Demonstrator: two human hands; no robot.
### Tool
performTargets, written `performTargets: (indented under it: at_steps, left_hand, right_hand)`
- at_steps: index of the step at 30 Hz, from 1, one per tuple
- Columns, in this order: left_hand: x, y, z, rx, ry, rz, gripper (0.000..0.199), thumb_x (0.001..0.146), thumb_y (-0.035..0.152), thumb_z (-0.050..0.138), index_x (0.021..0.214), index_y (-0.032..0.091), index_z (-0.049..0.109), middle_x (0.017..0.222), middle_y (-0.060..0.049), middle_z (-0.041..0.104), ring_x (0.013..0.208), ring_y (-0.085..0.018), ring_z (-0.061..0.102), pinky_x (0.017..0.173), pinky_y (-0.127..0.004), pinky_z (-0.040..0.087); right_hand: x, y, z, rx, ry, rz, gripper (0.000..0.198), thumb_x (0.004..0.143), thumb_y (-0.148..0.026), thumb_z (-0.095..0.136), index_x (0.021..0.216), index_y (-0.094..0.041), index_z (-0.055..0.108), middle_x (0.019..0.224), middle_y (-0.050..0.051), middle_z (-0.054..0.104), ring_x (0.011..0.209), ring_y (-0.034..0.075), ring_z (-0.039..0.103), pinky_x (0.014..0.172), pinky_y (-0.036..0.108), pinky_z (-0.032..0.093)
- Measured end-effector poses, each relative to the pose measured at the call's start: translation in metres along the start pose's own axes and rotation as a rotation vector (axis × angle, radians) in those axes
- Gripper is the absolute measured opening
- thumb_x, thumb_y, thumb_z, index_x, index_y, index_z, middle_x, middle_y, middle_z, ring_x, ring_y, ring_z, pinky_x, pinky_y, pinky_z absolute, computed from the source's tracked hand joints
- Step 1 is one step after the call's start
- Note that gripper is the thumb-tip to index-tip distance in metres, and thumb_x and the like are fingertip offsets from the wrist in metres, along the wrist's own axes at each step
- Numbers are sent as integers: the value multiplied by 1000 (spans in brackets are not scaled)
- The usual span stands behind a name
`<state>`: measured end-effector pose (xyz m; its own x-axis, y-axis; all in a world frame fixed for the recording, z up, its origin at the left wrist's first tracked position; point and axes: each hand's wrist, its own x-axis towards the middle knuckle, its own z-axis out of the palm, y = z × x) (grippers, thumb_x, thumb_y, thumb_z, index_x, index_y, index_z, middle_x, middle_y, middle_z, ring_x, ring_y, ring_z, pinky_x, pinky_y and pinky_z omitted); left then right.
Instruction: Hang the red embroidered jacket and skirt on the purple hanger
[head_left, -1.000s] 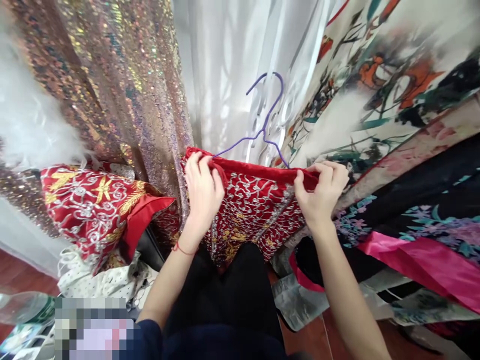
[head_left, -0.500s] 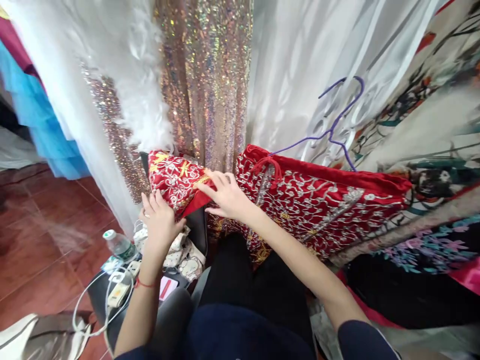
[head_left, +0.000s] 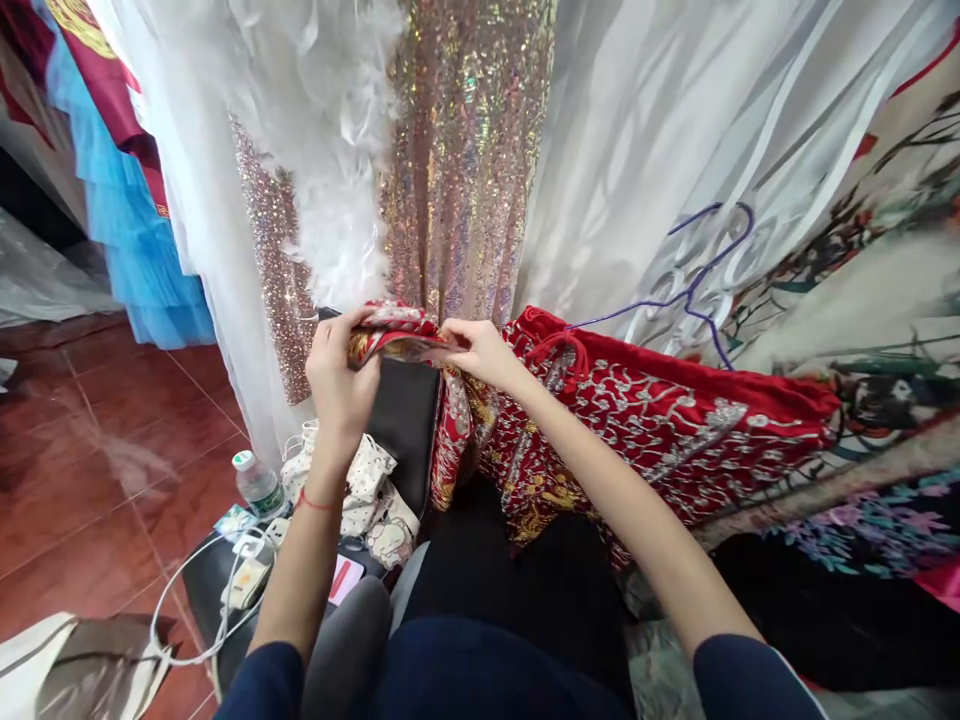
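Between my two hands is a red embroidered cloth with silver and gold patterns, raised above a black chair seat. My left hand grips its left end, and the fingertips are partly hidden by the fabric. At its right end my right hand pinches the edge between thumb and fingers. Beside my right forearm spreads a red embroidered skirt with a red drawstring waistband, on a purple hanger. Whether the cloth and the skirt are joined cannot be seen.
A water bottle, a polka-dot cloth bag, a white cable and a phone lie at the lower left. Hanging ahead are a gold sequined fabric, white feathers and a blue ruffled skirt.
Both hands have lifted the red cloth off the chair seat and now hold it by its ends, folded edge-on. Before, it lay flatter under my fingers. My view has shifted slightly left.
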<state>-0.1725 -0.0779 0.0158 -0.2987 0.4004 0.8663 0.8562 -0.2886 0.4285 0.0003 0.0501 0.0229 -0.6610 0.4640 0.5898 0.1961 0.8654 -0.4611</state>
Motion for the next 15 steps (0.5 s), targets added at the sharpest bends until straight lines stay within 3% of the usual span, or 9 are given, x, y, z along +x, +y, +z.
performTargets:
  at_steps: [3,8,12,15]
  left_hand:
    - [40,-4,29,-96,-31,67,40,74,4,55,108,21,67,108,-6,69,105,-20,62,98,-35,51]
    - [79,-20,73,-374,-221,11,29,74,9,54,97,18,68,103,-5,73,97,-16,66,93,-32,54]
    - [77,-24,93,-548,-237,-43,25,75,15,58,97,18,70,103,-5,73,95,-16,67,91,-31,54]
    - [77,-18,101,-697,-240,-139,24,78,20,58,99,20,68,104,-5,72,89,-15,66,84,-30,55]
  right_hand:
    - [5,8,-18,186,106,56,52,87,-65,57,63,-21,44,58,-6,38,58,10,37,59,26,30]
    - [21,20,-55,371,183,184,49,88,-69,47,79,-22,50,77,2,60,68,12,58,64,26,45]
    - [25,29,-55,288,30,215,44,76,-58,71,91,-22,52,83,0,61,75,13,57,73,30,47]
    - [26,35,-42,374,-91,199,42,75,-56,72,91,-21,57,81,-2,61,72,14,56,74,31,47]
